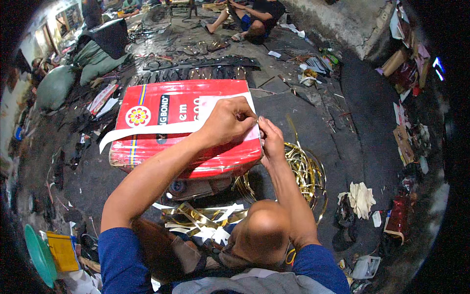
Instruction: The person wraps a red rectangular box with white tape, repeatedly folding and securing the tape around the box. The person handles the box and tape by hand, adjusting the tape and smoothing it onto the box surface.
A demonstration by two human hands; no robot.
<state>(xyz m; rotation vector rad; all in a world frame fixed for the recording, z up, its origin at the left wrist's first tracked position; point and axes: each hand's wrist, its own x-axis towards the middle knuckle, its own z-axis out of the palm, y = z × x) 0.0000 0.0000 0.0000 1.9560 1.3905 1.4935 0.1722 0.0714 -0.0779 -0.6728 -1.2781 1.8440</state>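
In front of my knees a large red tin [178, 159] lies on its side. A long white strip [152, 129] runs across its top, its free end drooping past the left edge. My left hand [227, 120] rests over the tin's right part, thumb and fingers pinched on the strip's other end. Close against it, at the tin's right edge, is my right hand [271, 141] with its fingers bent and pressed together. Whatever sits between the right fingertips is hidden. Gold strips [306, 171] lie in a loose coil beside my right forearm.
White and gold offcuts [210, 223] lie between my legs. Dark strap-like pieces [196, 73] line the floor beyond the tin. Another person [254, 22] sits farther back. Stuffed sacks [58, 88] stand at left, a green basin [40, 255] at lower left, and a cream cloth [361, 200] at right.
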